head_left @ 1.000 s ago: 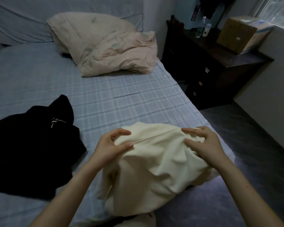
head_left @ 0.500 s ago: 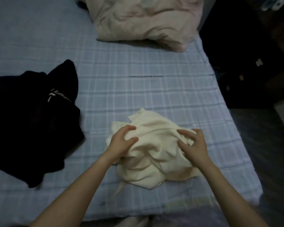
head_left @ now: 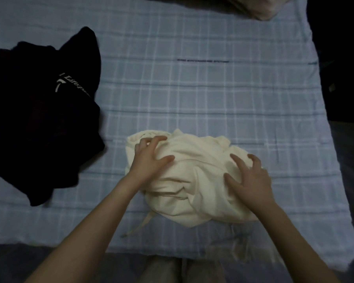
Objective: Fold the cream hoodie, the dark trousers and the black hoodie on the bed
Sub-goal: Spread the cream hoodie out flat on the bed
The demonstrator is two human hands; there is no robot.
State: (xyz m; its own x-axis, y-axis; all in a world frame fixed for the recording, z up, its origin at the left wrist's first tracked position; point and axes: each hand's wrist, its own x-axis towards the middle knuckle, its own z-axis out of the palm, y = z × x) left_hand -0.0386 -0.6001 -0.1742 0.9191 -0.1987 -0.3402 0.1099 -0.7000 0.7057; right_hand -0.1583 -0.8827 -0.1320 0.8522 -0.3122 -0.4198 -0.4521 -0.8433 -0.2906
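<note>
The black hoodie [head_left: 39,111] lay heaped at the left of the frame on the bed [head_left: 213,94], its white lettering showing. Whether the dark trousers were in that dark pile could not be told, so two garments might be lifted as one. Lower centre, the cream hoodie [head_left: 194,180] sat as a crumpled mound near the bed's lower edge, not laid flat. Folding it from that state would likely trap creases and bury a sleeve inside. Its drawstring [head_left: 139,223] trailed out at the lower left of the mound toward the edge and could snag under a forearm or be folded in crooked. With the mound so close to the lower edge, a pull toward the bottom of the frame could slide it off the bed.

The left hand [head_left: 149,154] reached in from the lower left and rested on the upper left part of the mound. Its fingers were spread and slightly bent, the thumb pointed right, and it pressed on the cloth without pinching any. The right hand [head_left: 247,178] came in from the lower right onto the mound's right side. Its fingers were splayed and hooked like a claw, the tips touching the fabric, with no fold visibly gripped.
</note>
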